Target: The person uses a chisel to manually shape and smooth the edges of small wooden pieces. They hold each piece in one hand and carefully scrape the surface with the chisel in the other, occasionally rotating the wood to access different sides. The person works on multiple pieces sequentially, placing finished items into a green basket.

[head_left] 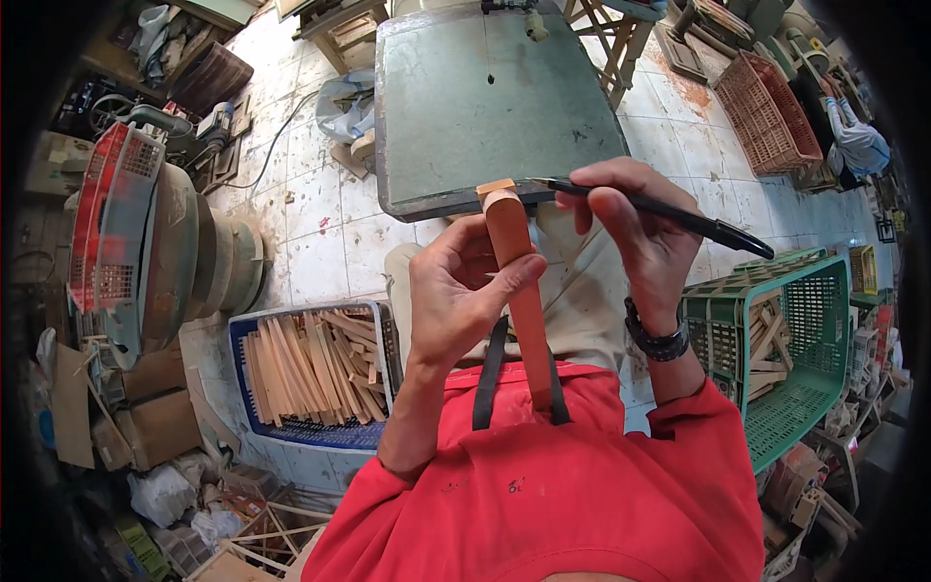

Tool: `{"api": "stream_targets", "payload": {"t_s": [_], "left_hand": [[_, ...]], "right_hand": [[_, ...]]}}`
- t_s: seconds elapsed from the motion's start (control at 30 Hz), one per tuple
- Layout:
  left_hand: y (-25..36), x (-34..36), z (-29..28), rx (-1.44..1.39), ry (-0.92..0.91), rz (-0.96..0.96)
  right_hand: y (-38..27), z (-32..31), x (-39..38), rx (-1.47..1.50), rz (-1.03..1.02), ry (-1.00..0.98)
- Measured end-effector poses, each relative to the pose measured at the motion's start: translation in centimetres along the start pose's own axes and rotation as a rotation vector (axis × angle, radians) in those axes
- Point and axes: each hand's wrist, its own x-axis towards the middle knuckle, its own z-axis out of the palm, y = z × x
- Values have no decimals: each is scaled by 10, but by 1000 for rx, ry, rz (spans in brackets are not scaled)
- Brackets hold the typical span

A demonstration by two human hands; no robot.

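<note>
My left hand [451, 291] is wrapped around a long reddish-brown wooden slat [529, 335], thumb across its face. The slat runs from my chest toward the grey-green machine table [485, 126], and its far end is rounded. Across that end lies a small light wooden piece [497, 185], close to the table's near edge. A black pen [693, 219] is pinched in the fingers of my right hand [645, 218]. The pen's tip points left, just beside the small piece; whether it touches is hard to tell.
Left of my legs a blue crate [310, 438] holds many wooden strips. A green crate [797, 422] with wood pieces stands at right, and a red crate [766, 112] is farther back. A large round-bodied machine [179, 252] stands at far left.
</note>
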Motion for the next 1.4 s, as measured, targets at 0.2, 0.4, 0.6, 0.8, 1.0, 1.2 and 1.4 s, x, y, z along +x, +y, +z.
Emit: {"api": "stream_targets", "payload": {"t_s": [0.2,0.4,0.6,0.8,1.0,1.2,1.4], "left_hand": [[3,-1,0,20,-1,-7],[-1,-1,0,33,-7,0],[-1,-2,1,110,-16,-28],[-6,-1,1,97,-16,3],[-9,3,13,229,134,111],[-8,4,19,401,105,118],[-10,3,17,426,113,128]], "right_hand": [[-5,9,5,-250,-89,-93],[-4,9,7,-294,-77,-101],[-5,5,1,-328,-51,-87],[4,2,-11,-387,-6,-62],[-21,2,12,-348,-66,3],[-24,6,35,-664,-27,-352],[-16,9,35,-488,-72,-245]]}}
